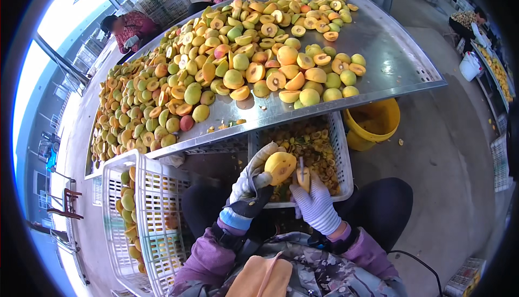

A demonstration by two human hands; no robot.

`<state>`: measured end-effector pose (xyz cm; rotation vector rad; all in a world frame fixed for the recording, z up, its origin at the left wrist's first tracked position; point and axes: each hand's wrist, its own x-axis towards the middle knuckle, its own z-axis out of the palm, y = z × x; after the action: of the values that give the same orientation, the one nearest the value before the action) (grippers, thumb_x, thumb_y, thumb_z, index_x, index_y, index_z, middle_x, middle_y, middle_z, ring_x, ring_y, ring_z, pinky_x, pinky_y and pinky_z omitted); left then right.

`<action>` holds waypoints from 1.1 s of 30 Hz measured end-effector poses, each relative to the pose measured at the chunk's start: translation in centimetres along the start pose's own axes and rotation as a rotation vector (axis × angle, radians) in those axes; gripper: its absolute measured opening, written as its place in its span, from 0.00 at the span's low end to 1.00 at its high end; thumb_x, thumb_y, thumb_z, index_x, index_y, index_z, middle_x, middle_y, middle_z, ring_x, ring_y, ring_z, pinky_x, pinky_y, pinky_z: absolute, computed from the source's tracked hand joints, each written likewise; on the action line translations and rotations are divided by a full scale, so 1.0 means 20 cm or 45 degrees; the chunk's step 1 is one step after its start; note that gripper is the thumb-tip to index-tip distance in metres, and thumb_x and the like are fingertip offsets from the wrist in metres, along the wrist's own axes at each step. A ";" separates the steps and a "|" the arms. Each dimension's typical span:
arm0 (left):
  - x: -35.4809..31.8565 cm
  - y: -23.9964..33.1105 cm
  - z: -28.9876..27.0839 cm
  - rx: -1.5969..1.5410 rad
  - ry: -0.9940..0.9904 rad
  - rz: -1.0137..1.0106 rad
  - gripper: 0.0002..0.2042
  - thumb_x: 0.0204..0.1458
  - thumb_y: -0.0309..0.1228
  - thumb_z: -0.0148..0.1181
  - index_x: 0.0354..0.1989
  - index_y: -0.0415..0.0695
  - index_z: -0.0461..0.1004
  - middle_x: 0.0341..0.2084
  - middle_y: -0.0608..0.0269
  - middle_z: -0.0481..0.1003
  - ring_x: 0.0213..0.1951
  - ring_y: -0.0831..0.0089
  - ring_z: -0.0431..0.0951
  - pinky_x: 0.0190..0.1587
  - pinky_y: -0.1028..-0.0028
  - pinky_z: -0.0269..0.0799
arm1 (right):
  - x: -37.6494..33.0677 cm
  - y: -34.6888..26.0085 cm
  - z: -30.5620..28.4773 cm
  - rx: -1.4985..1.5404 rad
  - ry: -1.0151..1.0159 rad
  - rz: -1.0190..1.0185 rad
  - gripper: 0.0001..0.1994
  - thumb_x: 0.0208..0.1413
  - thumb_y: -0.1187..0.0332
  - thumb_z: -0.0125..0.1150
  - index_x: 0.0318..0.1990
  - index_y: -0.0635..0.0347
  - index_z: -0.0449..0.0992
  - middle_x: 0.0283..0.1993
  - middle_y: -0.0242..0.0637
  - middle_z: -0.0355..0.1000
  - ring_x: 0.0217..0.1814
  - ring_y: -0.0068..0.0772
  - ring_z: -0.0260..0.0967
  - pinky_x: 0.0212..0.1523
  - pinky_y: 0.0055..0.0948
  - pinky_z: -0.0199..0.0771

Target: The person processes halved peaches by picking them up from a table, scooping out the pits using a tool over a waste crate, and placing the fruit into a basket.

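In my gloved left hand (250, 182) is a yellow peach (280, 168) with small dark marks, its rounded side facing up. My right hand (320, 206), in a striped knit glove, is closed round the pale handle of a small knife (303, 177). The knife's narrow metal blade points up, close beside the peach; whether it touches cannot be made out. Below both hands stands a white plastic crate (344, 175) with cut fruit scraps and pits inside. Ahead, a metal table (386, 61) bears a large heap of whole and halved peaches (232, 78).
On my left is a tall white slatted crate (162, 210) with peaches inside. A yellow bucket (373, 124) stands under the table's right corner. Other people sit at the table's far left and far side; another is at the far right, near a white bucket (470, 66).
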<state>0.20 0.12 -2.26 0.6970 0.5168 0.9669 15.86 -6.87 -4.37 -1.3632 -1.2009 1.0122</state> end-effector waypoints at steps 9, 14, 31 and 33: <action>-0.09 0.00 0.06 0.315 -0.236 -0.183 0.38 0.48 0.36 0.65 0.65 0.39 0.52 0.58 0.55 0.63 0.59 0.67 0.63 0.62 0.72 0.57 | 0.04 0.00 -0.04 0.348 0.002 0.232 0.16 0.57 0.69 0.56 0.51 0.60 0.65 0.26 0.38 0.72 0.17 0.28 0.69 0.18 0.26 0.70; -0.09 -0.06 -0.07 0.874 -0.010 -0.194 0.31 0.58 0.47 0.52 0.63 0.39 0.56 0.51 0.56 0.70 0.53 0.69 0.70 0.58 0.75 0.62 | 0.06 -0.01 -0.06 -0.254 0.068 -0.296 0.16 0.52 0.73 0.58 0.48 0.60 0.67 0.35 0.47 0.75 0.34 0.47 0.76 0.35 0.36 0.76; -0.07 -0.10 0.00 0.272 0.355 0.081 0.31 0.59 0.56 0.42 0.55 0.38 0.65 0.43 0.52 0.74 0.46 0.62 0.75 0.51 0.66 0.69 | -0.06 -0.08 0.03 -1.152 -0.098 -0.439 0.14 0.50 0.65 0.58 0.41 0.61 0.65 0.23 0.41 0.70 0.20 0.44 0.70 0.20 0.39 0.71; -0.08 -0.10 0.01 0.185 0.350 0.041 0.29 0.63 0.52 0.32 0.56 0.38 0.64 0.43 0.55 0.72 0.46 0.68 0.74 0.50 0.71 0.71 | -0.05 -0.06 0.04 -1.184 -0.127 -0.429 0.14 0.50 0.65 0.57 0.41 0.61 0.65 0.23 0.40 0.70 0.20 0.43 0.71 0.20 0.40 0.71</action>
<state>0.66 -2.05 -3.38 0.7077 0.8261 1.0696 14.83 -7.76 -3.40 -1.7052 -2.0297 0.2519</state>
